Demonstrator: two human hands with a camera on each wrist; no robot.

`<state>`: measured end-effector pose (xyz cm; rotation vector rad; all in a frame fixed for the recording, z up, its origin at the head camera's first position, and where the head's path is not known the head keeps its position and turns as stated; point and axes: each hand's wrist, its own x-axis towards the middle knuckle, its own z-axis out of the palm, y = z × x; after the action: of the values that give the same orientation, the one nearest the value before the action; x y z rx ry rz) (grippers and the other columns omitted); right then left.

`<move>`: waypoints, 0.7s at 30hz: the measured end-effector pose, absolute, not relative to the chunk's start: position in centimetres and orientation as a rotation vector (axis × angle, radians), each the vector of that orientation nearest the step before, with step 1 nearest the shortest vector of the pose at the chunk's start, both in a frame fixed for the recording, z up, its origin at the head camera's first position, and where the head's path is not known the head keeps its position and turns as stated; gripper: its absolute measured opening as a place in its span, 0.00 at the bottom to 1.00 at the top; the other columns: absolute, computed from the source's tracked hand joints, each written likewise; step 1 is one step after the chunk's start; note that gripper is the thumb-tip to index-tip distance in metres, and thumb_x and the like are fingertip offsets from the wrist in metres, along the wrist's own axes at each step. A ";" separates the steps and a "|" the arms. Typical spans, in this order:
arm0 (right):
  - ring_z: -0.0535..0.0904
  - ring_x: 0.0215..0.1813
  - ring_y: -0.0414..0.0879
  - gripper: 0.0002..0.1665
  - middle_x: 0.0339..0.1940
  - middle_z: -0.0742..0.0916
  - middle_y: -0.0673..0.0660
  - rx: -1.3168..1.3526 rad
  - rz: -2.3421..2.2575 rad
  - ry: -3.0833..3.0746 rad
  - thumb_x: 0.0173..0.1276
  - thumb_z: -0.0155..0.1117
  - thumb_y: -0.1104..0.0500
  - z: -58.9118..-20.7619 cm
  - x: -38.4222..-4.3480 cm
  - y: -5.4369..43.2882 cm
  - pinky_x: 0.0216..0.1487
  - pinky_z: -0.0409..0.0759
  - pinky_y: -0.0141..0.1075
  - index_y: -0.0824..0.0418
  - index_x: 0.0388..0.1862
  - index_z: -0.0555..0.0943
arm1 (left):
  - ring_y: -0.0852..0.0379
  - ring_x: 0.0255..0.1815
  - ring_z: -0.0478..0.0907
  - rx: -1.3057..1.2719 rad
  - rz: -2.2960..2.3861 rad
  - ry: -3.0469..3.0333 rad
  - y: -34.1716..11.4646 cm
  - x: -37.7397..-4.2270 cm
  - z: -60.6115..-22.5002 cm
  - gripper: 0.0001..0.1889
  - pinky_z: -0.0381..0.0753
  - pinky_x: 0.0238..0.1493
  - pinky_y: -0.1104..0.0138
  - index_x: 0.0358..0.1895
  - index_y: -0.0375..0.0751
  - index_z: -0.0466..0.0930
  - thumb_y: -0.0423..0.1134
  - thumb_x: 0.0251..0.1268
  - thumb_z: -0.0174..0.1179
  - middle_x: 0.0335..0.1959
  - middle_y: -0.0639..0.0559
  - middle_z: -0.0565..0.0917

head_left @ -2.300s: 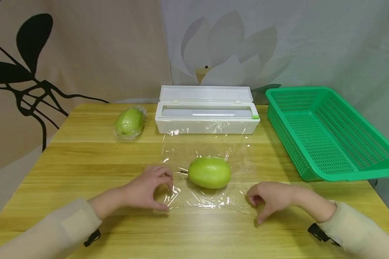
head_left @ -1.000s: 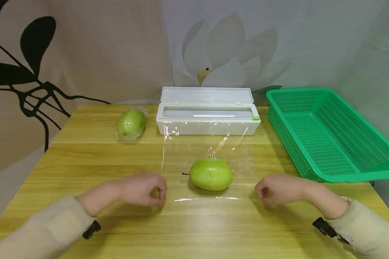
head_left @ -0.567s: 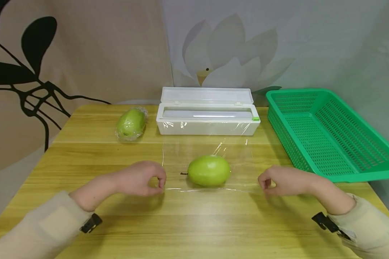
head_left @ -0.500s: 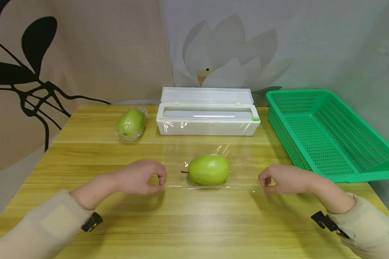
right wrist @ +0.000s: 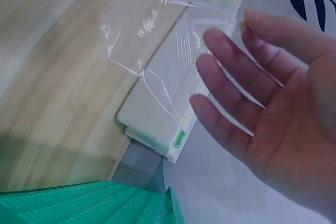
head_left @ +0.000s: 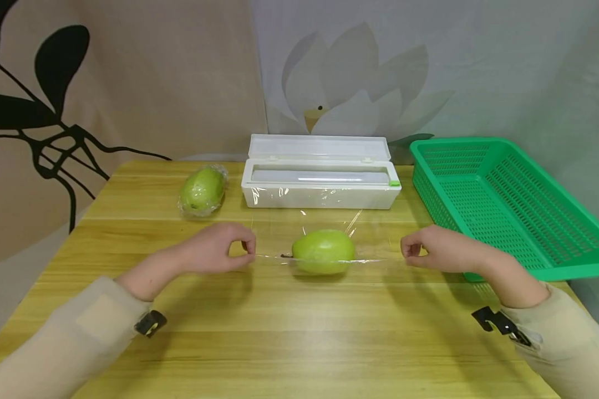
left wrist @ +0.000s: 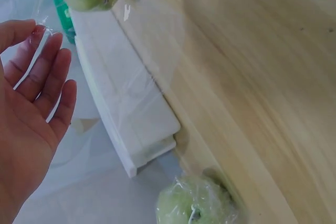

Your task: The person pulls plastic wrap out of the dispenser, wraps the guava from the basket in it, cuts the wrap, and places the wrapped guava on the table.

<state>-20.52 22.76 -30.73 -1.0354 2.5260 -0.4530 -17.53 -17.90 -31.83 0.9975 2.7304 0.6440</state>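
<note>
My left hand and right hand each pinch a corner of a clear sheet of cling film between thumb and forefinger. The film's near edge is raised and stretched between the hands. It passes in front of a green pear, which lies on its side with the stem to the left. Behind, the film runs to a white cling film dispenser with its lid up. In the left wrist view the other fingers of my left hand are loosely bent, as are those of my right hand in the right wrist view.
A second pear, wrapped in film, sits at the back left of the wooden table. A green plastic basket stands at the right, close to my right forearm. A patterned cloth hangs behind the table.
Both hands went from loosely bent fingers at the film's near corners to pinching them. They have since lifted and moved away from me, raising the film's near edge in front of the pear.
</note>
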 end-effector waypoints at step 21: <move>0.66 0.25 0.40 0.07 0.20 0.75 0.48 -0.840 -0.455 2.708 0.67 0.57 0.60 -32.0 -23.1 21.8 0.27 0.64 0.32 0.58 0.28 0.75 | 0.56 0.40 0.78 0.805 0.952 2.739 -18.2 -20.8 -32.5 0.04 0.79 0.49 0.56 0.28 0.43 0.78 0.33 0.60 0.60 0.31 0.50 0.83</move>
<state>-23.11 21.76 -31.99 -0.8404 2.7085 -0.4546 -20.83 -18.23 -32.49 0.8049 2.7388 0.9524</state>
